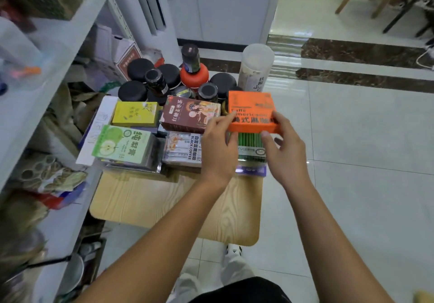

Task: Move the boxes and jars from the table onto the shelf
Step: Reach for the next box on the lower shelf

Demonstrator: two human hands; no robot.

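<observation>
Head view: I've got left hand (pixel 218 143) and right hand (pixel 285 147) fingers (pixel 223 117) pinching orange box (pixel 252 110) (right of brown box (pixel 187 114)); pickup step, next lift to shelf (pixel 35 105).

Bright, even light is glaring off the glossy floor (pixel 293 9) at the top, boxes (pixel 122 145) are casting soft shadows on the table (pixel 164 199), and the shelf (pixel 35 105) at the left edge is smearing into wide-angle blur.

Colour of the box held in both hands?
The box is orange with black lettering; head view shows it best.
</observation>
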